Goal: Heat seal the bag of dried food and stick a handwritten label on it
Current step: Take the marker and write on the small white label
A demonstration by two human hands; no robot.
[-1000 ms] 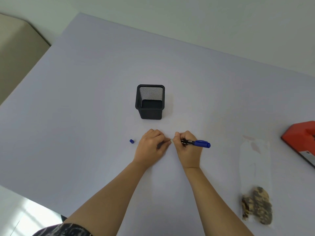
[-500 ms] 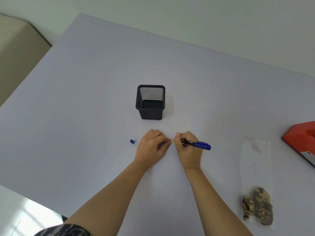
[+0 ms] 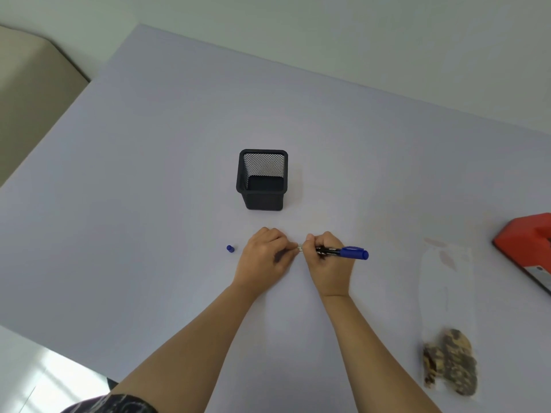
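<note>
My right hand (image 3: 328, 263) grips a blue marker (image 3: 346, 251), its capped blue end pointing right. My left hand (image 3: 265, 257) is curled just left of it, and a small pale label (image 3: 300, 247) shows between the fingertips of both hands. The marker's tip is hidden behind the fingers. A small blue cap (image 3: 230, 248) lies left of my left hand. The clear bag (image 3: 445, 293) lies flat at the right, with brown dried food (image 3: 450, 360) at its near end. The red heat sealer (image 3: 527, 245) sits at the right edge, partly cut off.
A black mesh pen holder (image 3: 262, 178) stands upright just beyond my hands. The pale lilac table (image 3: 134, 189) reaches a wall at the back. A beige surface (image 3: 26, 93) lies off the table's left edge.
Both hands stay almost still at the label; the marker shifts only slightly.
</note>
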